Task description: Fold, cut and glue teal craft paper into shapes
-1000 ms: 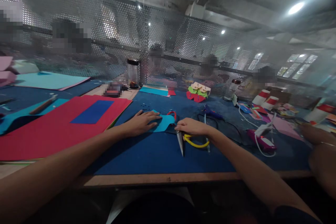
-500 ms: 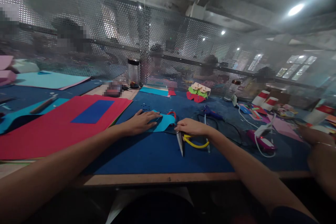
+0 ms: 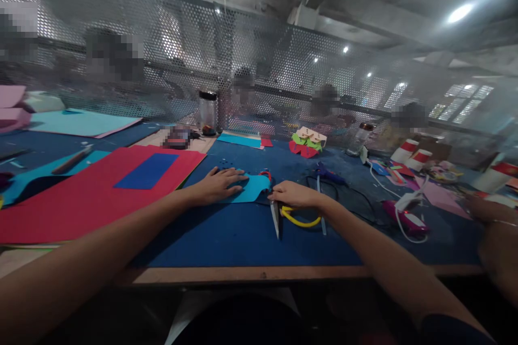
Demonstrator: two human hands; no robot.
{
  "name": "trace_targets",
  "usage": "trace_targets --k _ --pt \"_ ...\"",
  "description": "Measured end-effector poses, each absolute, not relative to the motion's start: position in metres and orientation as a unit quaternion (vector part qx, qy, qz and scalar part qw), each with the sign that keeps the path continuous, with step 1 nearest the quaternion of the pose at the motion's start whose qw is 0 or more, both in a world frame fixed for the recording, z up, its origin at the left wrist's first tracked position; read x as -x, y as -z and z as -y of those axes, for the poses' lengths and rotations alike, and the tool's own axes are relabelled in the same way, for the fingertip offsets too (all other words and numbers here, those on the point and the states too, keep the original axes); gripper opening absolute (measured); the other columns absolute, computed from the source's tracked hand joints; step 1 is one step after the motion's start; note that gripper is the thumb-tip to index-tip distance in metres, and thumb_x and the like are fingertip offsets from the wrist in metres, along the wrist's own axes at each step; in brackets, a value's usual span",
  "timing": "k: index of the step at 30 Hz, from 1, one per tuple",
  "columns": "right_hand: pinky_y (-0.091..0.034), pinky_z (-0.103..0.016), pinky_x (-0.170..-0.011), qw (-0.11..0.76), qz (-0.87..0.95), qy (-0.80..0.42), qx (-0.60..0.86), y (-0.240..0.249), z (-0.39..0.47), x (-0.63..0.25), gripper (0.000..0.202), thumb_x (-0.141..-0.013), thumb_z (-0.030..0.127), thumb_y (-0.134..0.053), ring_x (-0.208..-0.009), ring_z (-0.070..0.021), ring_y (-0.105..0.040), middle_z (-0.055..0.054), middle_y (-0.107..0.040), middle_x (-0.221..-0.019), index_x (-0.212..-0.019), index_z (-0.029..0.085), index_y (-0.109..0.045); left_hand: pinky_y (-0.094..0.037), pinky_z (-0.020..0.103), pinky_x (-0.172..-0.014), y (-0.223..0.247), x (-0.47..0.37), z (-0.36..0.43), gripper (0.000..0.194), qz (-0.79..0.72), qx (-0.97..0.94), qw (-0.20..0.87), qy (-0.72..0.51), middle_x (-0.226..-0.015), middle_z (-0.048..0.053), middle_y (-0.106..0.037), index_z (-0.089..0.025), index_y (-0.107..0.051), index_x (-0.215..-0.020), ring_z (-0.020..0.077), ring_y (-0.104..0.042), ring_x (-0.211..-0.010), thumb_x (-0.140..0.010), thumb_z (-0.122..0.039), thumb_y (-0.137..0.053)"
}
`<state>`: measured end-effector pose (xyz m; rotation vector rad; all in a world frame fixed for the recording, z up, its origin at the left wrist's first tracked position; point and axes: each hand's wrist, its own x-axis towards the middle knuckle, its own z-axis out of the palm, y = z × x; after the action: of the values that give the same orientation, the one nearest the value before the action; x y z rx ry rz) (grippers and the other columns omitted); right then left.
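Note:
A light blue sheet (image 3: 251, 188) lies on the dark blue table mat (image 3: 243, 237), its right edge slightly raised. My left hand (image 3: 220, 184) rests flat on the sheet's left part, fingers spread. At the sheet's right edge, my right hand (image 3: 293, 194) is closed, its fingertips pressed together; what they pinch is too small to make out. Yellow-handled scissors (image 3: 301, 222) lie beneath and beside my right hand, blade pointing toward the table's front edge. Something red and curved (image 3: 266, 174) shows just behind the sheet.
Red sheets (image 3: 93, 194) bearing a blue rectangle (image 3: 148, 171) lie at left. Behind stand a jar (image 3: 208, 113) and stacked coloured pieces (image 3: 307, 142). A blue glue gun (image 3: 329, 173), cables and a magenta device (image 3: 404, 218) are at right, near another person's arm (image 3: 499, 242).
The view has shifted slightly, moving most of the scene a little to the right. Both my hands keep nearly the same places at the light blue sheet.

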<state>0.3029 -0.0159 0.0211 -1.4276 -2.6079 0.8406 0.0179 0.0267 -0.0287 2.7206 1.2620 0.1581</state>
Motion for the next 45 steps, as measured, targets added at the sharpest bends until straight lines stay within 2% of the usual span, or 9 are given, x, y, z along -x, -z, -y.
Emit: trace_targets --k 13,21,39,45 --pt "-0.020 -0.028 -0.059 0.023 0.842 -0.270 0.466 -0.0189 0.0146 -0.2999 0.042 -0.093 0.045 -0.049 -0.058 -0.0104 -0.033 0.005 -0.034 -0.059 -0.062 0.020 -0.036 -0.013 0.066 -0.122 0.0320 -0.0181 -0.0293 0.053 -0.420 -0.903 0.071 -0.061 -0.168 0.002 -0.034 -0.040 -0.040 -0.156 0.0331 -0.028 -0.155 -0.106 -0.054 -0.032" --pt "-0.020 -0.028 -0.059 0.025 0.852 -0.277 0.445 -0.0171 0.0139 -0.3024 0.043 -0.094 0.048 -0.049 -0.058 -0.0108 -0.032 0.005 -0.030 -0.061 -0.064 0.021 -0.033 -0.014 0.067 -0.121 0.0310 -0.0187 -0.0285 0.052 -0.418 -0.903 0.072 -0.069 -0.167 0.004 -0.037 -0.038 -0.043 -0.155 0.0342 -0.029 -0.154 -0.106 -0.053 -0.035" --pt "-0.021 -0.029 -0.059 0.023 0.860 -0.258 0.440 -0.0147 0.0141 -0.3011 0.044 -0.094 0.049 -0.048 -0.059 -0.0107 -0.034 0.005 -0.033 -0.062 -0.062 0.020 -0.036 -0.014 0.068 -0.121 0.0308 -0.0205 -0.0271 0.051 -0.424 -0.900 0.074 -0.065 -0.167 0.002 -0.036 -0.039 -0.042 -0.155 0.0335 -0.028 -0.155 -0.106 -0.052 -0.035" --pt "-0.022 -0.029 -0.060 0.025 0.857 -0.260 0.445 -0.0163 0.0159 -0.3002 0.044 -0.094 0.048 -0.048 -0.059 -0.0109 -0.035 0.005 -0.034 -0.061 -0.063 0.020 -0.036 -0.017 0.063 -0.123 0.0307 -0.0199 -0.0284 0.052 -0.421 -0.901 0.067 -0.074 -0.165 0.002 -0.039 -0.038 -0.045 -0.154 0.0330 -0.032 -0.153 -0.105 -0.053 -0.035"
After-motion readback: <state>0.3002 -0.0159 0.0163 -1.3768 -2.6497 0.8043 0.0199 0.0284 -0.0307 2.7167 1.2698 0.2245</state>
